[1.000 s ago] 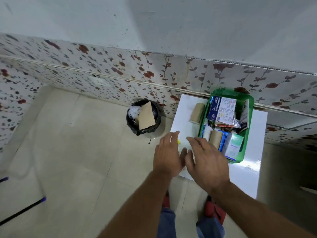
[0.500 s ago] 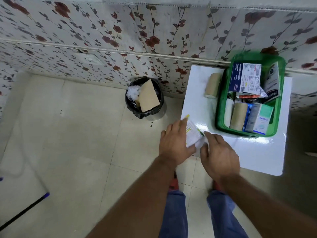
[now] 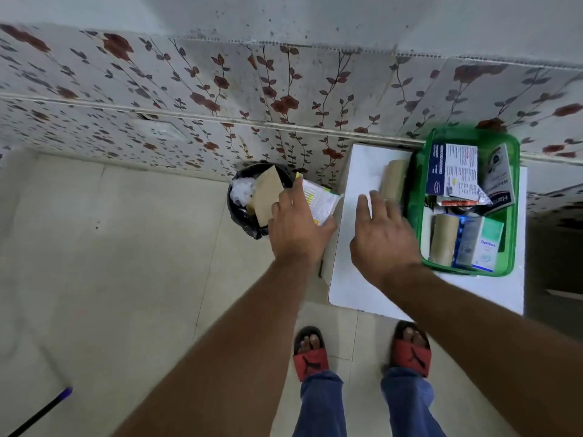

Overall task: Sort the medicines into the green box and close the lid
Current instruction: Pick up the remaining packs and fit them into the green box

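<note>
The green box point(image 3: 514, 216) stands open on the right side of a small white table point(image 3: 356, 279), filled with medicine cartons, foil strips and a tan bandage roll. Another tan roll point(image 3: 392, 178) lies on the table just left of the box. My left hand point(image 3: 298, 228) holds a white packet with yellow print point(image 3: 318, 200) off the table's left edge, close to the bin. My right hand point(image 3: 383, 234) hovers over the table with fingers spread, its fingertips near the loose roll. No lid is visible.
A black-lined waste bin point(image 3: 239, 212) holding cardboard and white wrapping stands on the floor left of the table, against the flowered wall. My feet in red sandals point(image 3: 310, 354) are below the table's near edge. A dark stick lies at bottom left.
My left hand lifted the white packet off the table's left corner and carried it left toward the bin. My right hand let go of it and moved up toward the loose roll.
</note>
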